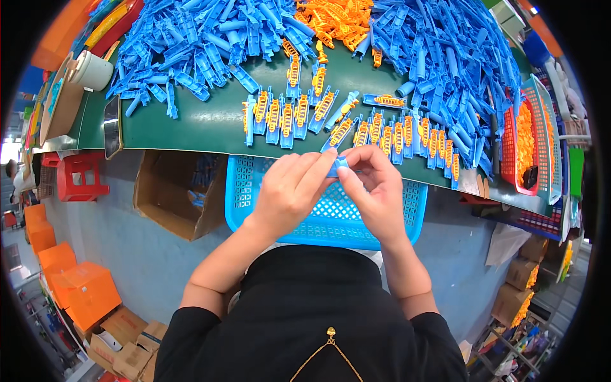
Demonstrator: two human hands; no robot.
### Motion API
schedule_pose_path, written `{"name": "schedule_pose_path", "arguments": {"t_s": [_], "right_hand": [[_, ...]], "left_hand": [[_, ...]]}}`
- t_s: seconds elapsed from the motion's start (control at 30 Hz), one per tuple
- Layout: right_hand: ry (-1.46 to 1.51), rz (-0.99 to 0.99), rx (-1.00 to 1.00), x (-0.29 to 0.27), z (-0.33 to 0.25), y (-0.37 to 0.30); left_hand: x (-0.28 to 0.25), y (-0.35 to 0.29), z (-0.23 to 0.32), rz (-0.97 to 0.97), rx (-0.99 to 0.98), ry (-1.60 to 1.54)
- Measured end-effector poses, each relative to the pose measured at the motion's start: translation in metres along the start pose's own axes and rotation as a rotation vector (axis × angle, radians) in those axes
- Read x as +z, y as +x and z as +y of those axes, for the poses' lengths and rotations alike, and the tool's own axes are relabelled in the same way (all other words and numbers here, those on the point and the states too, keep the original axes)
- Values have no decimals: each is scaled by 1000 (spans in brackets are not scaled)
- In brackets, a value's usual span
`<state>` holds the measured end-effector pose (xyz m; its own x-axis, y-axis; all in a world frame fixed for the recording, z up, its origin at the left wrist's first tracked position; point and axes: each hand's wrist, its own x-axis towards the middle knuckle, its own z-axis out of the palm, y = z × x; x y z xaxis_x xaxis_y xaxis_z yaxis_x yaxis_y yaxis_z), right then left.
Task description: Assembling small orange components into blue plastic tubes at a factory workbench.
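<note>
Both hands meet at the table's near edge over a small blue plastic part (pixel 340 165). My left hand (pixel 287 192) grips it from the left, fingers pressed together. My right hand (pixel 377 190) pinches its other side between thumb and fingers. Most of the part is hidden by the fingers. Just beyond the hands, blue shells with orange ladder-like inserts (pixel 286 118) stand in rows on the green table (pixel 191 127). One blue-and-orange piece (pixel 341 132) lies tilted right by my left fingertips.
Heaps of blue shells (pixel 191 38) and orange inserts (pixel 334 18) cover the far table. A blue basket (pixel 238 204) sits below my hands, beside a cardboard box (pixel 149 197). On the right stands a red basket (pixel 510 143) of orange parts; a phone-like slab (pixel 112 127) lies left.
</note>
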<state>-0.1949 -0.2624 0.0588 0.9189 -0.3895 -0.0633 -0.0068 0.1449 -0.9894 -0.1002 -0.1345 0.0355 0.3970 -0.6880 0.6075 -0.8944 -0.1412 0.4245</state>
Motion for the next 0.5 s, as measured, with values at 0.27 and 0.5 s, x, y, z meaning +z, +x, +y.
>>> {"name": "schedule_pose_path", "arguments": {"t_s": [0.27,0.5], "right_hand": [[-137,-93,-120,-23,2,4],[-356,-113,-277,-21,2,4]], "left_hand": [[-5,2,11,-83,-502,-571],[-11,2,8,-336,-889,-1326]]}}
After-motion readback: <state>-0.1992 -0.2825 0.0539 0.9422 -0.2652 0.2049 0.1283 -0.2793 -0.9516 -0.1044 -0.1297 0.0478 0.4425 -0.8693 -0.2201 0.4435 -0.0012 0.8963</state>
